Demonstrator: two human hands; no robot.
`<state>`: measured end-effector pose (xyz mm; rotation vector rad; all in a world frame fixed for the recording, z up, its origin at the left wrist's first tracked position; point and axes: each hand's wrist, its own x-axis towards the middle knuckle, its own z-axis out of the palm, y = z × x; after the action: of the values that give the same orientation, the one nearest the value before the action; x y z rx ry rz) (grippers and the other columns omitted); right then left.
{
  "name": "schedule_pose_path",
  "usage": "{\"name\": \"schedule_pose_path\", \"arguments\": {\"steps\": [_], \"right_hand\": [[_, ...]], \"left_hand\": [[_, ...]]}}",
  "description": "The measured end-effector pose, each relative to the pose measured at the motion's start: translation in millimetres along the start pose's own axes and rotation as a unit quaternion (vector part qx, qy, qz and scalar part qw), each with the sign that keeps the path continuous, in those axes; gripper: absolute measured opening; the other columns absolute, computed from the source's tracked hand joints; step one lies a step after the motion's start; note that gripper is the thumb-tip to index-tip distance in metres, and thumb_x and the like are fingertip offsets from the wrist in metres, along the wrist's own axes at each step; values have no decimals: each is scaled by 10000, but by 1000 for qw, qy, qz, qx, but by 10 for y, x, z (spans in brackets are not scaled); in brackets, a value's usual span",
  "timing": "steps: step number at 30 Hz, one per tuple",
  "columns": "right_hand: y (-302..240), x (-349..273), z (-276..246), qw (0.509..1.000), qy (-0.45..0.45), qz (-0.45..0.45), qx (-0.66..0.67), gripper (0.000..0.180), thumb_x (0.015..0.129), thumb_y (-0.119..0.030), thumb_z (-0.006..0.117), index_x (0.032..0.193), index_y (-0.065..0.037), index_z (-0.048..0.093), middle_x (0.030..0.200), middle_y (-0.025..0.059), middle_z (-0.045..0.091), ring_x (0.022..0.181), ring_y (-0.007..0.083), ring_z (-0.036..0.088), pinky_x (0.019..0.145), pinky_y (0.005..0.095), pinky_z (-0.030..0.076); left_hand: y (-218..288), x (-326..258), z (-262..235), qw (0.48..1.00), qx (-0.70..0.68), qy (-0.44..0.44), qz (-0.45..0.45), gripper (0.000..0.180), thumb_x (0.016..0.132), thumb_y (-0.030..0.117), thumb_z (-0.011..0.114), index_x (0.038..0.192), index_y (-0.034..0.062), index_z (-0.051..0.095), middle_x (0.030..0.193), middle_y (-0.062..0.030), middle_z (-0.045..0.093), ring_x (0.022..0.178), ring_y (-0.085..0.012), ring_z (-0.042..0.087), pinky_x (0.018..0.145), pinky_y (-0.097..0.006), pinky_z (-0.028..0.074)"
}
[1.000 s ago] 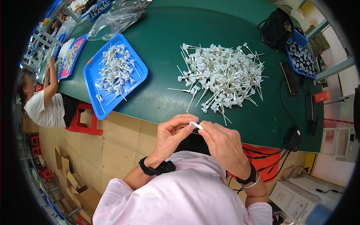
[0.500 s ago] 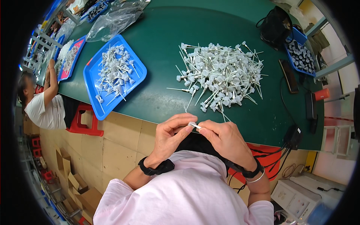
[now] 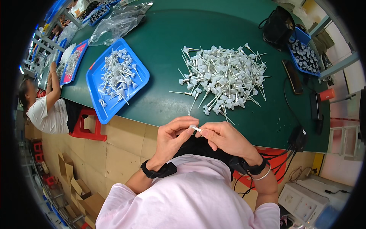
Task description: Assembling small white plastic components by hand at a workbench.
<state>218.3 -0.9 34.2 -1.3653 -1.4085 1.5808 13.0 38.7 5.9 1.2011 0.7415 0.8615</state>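
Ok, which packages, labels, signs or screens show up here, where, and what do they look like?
Clear plastic bag: crumpled, far left end of the green table.
Cardboard boxes: brown, open, on the floor lower left.
No readable labels, signs or lit screens can be made out.

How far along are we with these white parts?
Done, by the look of it: a modest batch lies in the blue tray. In hand: one white part pinched between left hand and right hand. Left: the big pile on the green table, clearly the larger share.
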Motion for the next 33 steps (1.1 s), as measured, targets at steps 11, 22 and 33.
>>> {"name": "schedule_pose_path", "arguments": {"steps": [11,22,33], "right_hand": [[-126,-220,-12,985,105,-24,-132,216,1014,-198,557,1029,-13,669,570,103,550,480,194,542,514,336,435],[3,-388,-90,984,132,-24,-118,197,1006,-150,565,1067,4,672,618,73,578,513,145,565,517,299,439],[73,-518,-125,978,178,-34,-104,199,1006,-141,573,1083,1,690,597,33,565,526,93,526,499,263,395]], "left_hand": [[85,22,-74,997,-17,78,-17,137,918,18,634,1006,-23,730,1071,-137,700,865,-178,674,790,-289,524],[689,550,-1611,653,620,364,236,468,825,64,764,1268,19,621,1196,-180,661,1121,-342,605,977,-407,467],[-80,913,-139,817,540,22,203,147,803,22,733,937,50,679,936,-115,633,853,-321,624,719,-418,506]]}}
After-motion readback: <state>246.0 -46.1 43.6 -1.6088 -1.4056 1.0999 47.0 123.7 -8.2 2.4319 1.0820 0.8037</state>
